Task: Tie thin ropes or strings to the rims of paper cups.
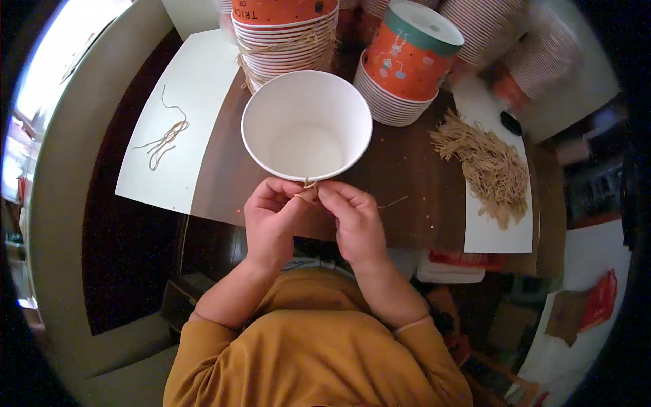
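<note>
I have the white paper cup (pixel 306 125) tipped toward me at the near edge of the table (pixel 407 197), its open mouth facing up at my head, and both my hands meet just under its rim. My left hand (pixel 271 220) and right hand (pixel 352 220) each have a narrow grip, fingertips pinched on a short tan string (pixel 308 190) that touches the cup's lip. As I judge it, the string is thin and short, so it could slip out of either pinch if I pull unevenly, and a hard tug could crumple the soft rim or nudge the cup off the table's edge toward my lap. A loose strand (pixel 393 201) lies on the wood just beside my right hand and could be swept off. Behind the cup stands a tall stack of orange-and-white striped cups (pixel 285 41) bound with string, and to its right a shorter stack with an orange cup with a green band and white lid (pixel 413 47) on top. A white sheet on my left (pixel 183 115) carries a few strings (pixel 163 139); another sheet on my right (pixel 498 234) carries a heaped pile of strings (pixel 485 166).
</note>
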Demonstrator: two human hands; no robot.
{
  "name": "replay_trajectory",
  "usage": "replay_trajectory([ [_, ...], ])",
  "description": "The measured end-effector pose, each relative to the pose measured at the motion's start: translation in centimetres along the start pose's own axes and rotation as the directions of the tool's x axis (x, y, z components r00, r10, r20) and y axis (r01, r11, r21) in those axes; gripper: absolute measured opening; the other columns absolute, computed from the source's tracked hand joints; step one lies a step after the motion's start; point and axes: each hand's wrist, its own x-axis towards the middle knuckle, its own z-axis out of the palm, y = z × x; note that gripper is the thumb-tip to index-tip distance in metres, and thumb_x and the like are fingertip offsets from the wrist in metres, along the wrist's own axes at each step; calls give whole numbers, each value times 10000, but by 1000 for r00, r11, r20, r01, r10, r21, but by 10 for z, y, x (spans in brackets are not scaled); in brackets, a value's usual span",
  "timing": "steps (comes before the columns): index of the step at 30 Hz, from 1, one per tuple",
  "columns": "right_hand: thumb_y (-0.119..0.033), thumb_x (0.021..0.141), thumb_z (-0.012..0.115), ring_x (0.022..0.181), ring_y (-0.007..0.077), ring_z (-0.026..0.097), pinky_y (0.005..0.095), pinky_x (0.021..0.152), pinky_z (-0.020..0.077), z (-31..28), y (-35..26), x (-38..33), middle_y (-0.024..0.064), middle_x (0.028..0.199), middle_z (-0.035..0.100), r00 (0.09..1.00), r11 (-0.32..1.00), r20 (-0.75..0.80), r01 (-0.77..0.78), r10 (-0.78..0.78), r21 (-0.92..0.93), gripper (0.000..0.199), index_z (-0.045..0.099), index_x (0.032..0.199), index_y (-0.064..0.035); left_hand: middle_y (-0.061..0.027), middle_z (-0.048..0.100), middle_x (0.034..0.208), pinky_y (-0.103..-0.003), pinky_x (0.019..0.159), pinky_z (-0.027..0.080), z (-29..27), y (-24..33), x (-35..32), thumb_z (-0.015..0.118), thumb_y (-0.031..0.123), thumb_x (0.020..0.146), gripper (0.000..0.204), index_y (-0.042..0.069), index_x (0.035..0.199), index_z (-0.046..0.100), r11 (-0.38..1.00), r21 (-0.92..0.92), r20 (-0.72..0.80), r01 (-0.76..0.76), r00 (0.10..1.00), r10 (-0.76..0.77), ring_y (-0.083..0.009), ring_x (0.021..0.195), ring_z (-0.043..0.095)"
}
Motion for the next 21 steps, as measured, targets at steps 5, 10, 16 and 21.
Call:
replay_trajectory([
  [5,-143,905,592,838,88,611,230,770,480,11,-3,-2,46,916,690,999,999,43,-32,31,28,193,676,992,8,-52,627,848,-237,733,486,-7,2,-1,642,-50,791,124,26,845,560,998,38,-29,53,998,-52,-117,772,596],
  [10,-117,878,597,842,120,617,249,813,467,14,11,0,53,914,684,993,922,18,-115,117,371,161,677,967,-9,-63,652,848,-223,693,498,-10,0,-3,617,-45,815,88,-1,875,570,999,41,-18,16,1000,-15,-106,746,614],
  [16,-141,912,538,921,155,587,299,845,442,13,10,2,49,993,655,962,854,77,-268,262,447,204,635,1060,-39,-74,652,853,-239,696,499,-14,-5,-2,596,-69,795,104,-11,880,581,893,329,31,-308,948,316,-121,765,613],
  [21,-108,890,568,910,149,599,273,847,457,13,7,3,57,983,665,948,826,72,-305,309,474,163,657,1005,-32,-108,639,855,-266,683,503,-22,-1,9,601,-112,721,207,-7,899,603,515,540,349,-666,734,583,-196,766,629],
])
